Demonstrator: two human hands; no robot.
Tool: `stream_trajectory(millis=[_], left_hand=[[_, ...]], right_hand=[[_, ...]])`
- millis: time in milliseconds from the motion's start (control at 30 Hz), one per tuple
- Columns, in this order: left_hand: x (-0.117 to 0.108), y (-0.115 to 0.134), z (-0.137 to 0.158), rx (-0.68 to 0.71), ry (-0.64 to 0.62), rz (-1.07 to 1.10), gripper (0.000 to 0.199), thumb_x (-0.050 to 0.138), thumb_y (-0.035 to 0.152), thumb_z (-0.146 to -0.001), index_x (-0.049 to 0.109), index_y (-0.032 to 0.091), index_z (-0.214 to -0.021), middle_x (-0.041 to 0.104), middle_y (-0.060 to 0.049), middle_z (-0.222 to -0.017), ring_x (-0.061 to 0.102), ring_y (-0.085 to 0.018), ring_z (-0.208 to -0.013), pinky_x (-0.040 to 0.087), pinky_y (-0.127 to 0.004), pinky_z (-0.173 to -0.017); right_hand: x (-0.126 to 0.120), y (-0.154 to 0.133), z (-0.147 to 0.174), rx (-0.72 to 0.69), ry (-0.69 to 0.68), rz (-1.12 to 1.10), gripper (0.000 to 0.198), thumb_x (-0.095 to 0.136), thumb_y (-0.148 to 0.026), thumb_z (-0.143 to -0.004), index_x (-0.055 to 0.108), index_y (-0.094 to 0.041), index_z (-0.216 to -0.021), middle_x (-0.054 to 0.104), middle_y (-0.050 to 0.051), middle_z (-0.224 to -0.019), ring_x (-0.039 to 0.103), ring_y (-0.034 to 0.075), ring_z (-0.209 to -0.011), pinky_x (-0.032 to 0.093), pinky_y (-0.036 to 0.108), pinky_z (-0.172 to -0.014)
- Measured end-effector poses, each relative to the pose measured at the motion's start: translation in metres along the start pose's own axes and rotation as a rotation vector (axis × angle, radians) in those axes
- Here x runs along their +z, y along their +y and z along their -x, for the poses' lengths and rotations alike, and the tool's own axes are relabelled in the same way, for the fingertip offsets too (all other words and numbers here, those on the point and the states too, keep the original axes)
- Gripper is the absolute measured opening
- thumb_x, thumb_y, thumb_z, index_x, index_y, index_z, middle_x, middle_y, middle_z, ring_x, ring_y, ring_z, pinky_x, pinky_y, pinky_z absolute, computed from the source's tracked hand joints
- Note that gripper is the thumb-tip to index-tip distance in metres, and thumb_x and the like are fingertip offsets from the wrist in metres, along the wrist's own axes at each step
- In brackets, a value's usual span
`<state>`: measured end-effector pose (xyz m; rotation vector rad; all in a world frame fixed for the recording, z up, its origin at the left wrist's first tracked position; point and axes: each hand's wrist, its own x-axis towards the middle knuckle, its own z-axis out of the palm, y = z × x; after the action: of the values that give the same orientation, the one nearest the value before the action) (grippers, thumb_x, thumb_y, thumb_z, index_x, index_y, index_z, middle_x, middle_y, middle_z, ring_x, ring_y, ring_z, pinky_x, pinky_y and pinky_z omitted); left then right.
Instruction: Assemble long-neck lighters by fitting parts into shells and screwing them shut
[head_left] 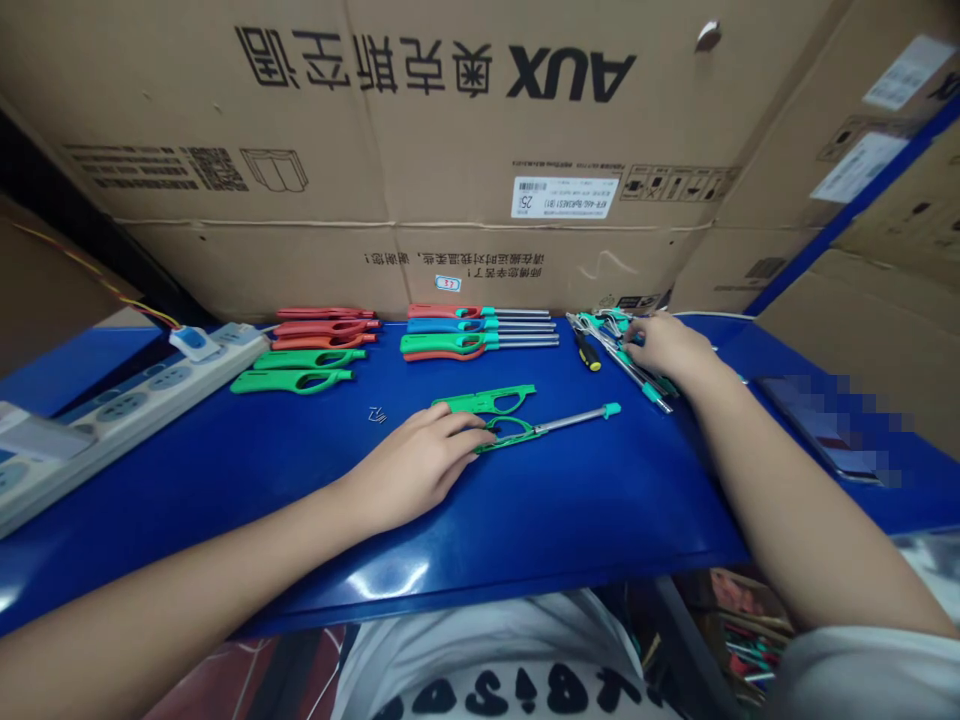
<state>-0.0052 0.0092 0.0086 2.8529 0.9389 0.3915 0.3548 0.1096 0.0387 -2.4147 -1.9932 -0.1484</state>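
Long-nosed lighters, in mixed stages, on a blue bench (540, 510). Apparently complete: 1 stack of lighters (450, 325) in red, blue and green, metal tubes fitted. Judged part-way: 1 opened green half-shell (517, 437) at bench centre, bearing a metal tube (574, 420) with teal tip; its likely mate, 1 green half-shell lying just beyond (495, 399), was not yet closed over it. Judged left to do: 5 red and green handles (311, 357) without tubes, plus a heap of tube assemblies (637, 370). Left hand (420, 462): fingers bent over the opened half-shell's rear end, gripping or merely pressing, could not tell. Right hand (671, 350): fingers bent at the heap, closure on any single part not discernible. Loose small screws (377, 414) lay unused; 1 black-and-yellow screwdriver (589, 352) lay beside the heap. Backing: 1 carton (450, 160), printed upside down "AUX" and "奥克斯空调" (air conditioner); white label (564, 197) beginning "KFR-46G"; lower lines asked for gentle handling, with thanks. Small blue-edged sticker (448, 284): characters uncertain.
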Motion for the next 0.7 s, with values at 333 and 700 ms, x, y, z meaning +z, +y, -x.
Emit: stream_trajectory(millis=[333, 700], left_hand=[[-0.004, 0.001, -0.001, -0.024, -0.029, -0.005, 0.024, 0.047, 0.02, -0.103, 0.062, 0.023, -0.122, 0.067, -0.006, -0.126, 0.059, -0.026, -0.109, 0.049, -0.042, -0.093], [-0.006, 0.002, -0.001, -0.027, -0.037, -0.042, 0.025, 0.043, 0.017, -0.102, 0.062, 0.023, -0.118, 0.065, -0.007, -0.127, 0.057, -0.027, -0.112, 0.048, -0.042, -0.091]], right_hand=[[0.005, 0.004, -0.006, -0.012, 0.065, -0.047, 0.023, 0.062, -0.022, -0.081, 0.071, -0.017, -0.101, 0.065, 0.016, -0.121, 0.065, 0.03, -0.099, 0.048, 0.034, -0.071], [-0.005, -0.053, 0.037, -0.469, -0.286, -0.574, 0.031, 0.071, -0.049, -0.077, 0.063, -0.019, -0.071, 0.066, 0.003, -0.069, 0.056, 0.016, -0.062, 0.041, 0.027, -0.057]])
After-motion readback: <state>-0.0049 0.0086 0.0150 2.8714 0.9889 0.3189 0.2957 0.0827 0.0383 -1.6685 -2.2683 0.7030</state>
